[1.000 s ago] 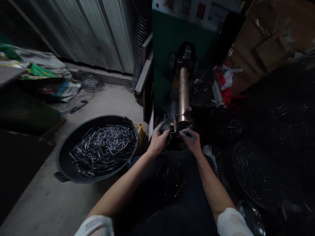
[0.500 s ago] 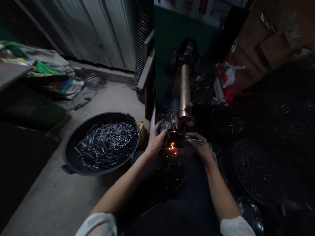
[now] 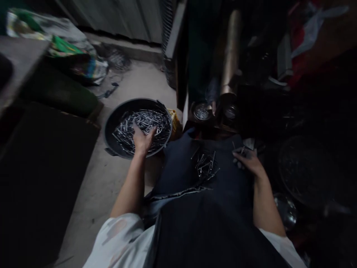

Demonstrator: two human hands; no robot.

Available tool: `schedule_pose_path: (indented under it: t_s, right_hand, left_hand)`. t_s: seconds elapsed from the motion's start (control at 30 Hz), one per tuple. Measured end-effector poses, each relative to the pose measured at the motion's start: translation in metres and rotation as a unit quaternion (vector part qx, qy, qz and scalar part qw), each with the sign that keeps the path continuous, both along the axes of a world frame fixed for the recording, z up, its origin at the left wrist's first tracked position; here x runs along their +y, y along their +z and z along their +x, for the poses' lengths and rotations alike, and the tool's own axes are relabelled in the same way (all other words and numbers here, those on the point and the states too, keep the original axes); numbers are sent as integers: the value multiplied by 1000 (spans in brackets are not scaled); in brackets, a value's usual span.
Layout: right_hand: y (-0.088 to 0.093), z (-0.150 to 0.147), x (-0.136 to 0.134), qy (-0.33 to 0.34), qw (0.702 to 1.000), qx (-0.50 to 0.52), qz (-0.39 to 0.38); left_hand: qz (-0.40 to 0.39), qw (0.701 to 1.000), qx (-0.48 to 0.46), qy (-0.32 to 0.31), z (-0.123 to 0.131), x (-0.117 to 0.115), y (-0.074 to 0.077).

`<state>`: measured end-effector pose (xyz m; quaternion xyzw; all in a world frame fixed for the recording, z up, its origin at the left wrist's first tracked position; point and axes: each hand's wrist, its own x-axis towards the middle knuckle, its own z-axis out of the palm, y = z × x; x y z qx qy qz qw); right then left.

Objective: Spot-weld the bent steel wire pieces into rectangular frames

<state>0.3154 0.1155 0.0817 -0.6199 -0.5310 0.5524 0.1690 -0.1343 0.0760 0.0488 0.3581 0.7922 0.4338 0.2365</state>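
My left hand (image 3: 142, 138) reaches into a round black basin (image 3: 109, 128) on the left, its thumb and fingers spread over a heap of thin metal pieces (image 3: 147, 118). To the right, my right hand (image 3: 247, 159) is closed, with its fingertips together around small thin metal pieces. More metal pieces (image 3: 206, 165) lie on the dark apron over my lap. Beyond the lap stands a machine with a copper-coloured cylinder (image 3: 231, 56). A small round dish of tiny metal parts (image 3: 202, 112) sits near its lower end.
A yellow crate (image 3: 174, 123) is partly hidden behind the basin. Colourful sacks (image 3: 67, 46) lie at the back left beside a table (image 3: 25, 56). At the right are a dark round tray (image 3: 301, 171) and a red and white bag (image 3: 309, 33).
The view has tilted down. My left hand has left the machine and moved into the basin; the wire frame and sparks are gone. My right hand has drawn back from the machine.
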Motion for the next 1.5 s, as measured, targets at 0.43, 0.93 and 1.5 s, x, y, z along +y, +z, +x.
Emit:
schedule_pose_path:
  t_s: [0.43,0.93,1.5]
  right_hand:
    - [-22,4,-9,-56,995,70,46]
    - [-9,-47,-30,33,965,147,215]
    - [3,-94,6,231,866,128,425]
  left_hand:
    - [-198,798,361,-440,167,-4,22]
    - [-200,886,267,-323,107,-56,29]
    - [94,933,-286,-194,160,-8,33]
